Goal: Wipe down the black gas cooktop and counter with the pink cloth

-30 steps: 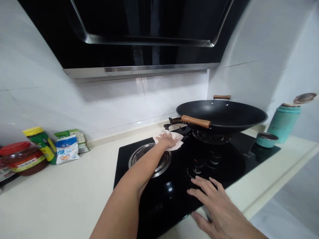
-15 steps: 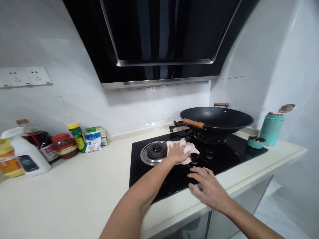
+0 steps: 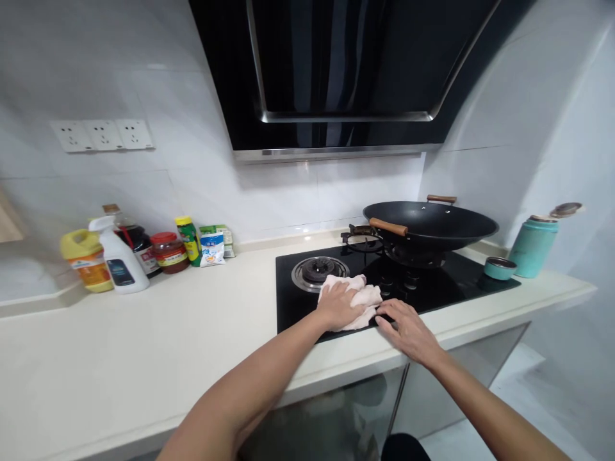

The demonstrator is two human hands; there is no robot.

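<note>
On the black glass gas cooktop (image 3: 293,314), my left hand (image 3: 340,307) presses down on a crumpled pale pink cloth (image 3: 368,298) and grips it, just in front of the left burner (image 3: 319,272). Its fingertips are partly buried in the folds. My right hand (image 3: 406,330) is open, its fingers apart and resting at the front edge of the cooktop beside the cloth's right side. Whether the fingertips touch the cloth I cannot tell. Dark control knobs (image 3: 410,280) stand just behind the right hand.
A large black wok (image 3: 432,224) with wooden handles sits over the right burner. Farther right are a teal flask (image 3: 534,246) with a raised lid and a teal cup (image 3: 500,269). Bottles, including a white spray bottle (image 3: 122,262), line the left wall. A range hood (image 3: 336,134) hangs above.
My left hand has drawn the cloth from beside the burner toward the cooktop's front edge. The right hand is now close beside the cloth. The view has swung left.
</note>
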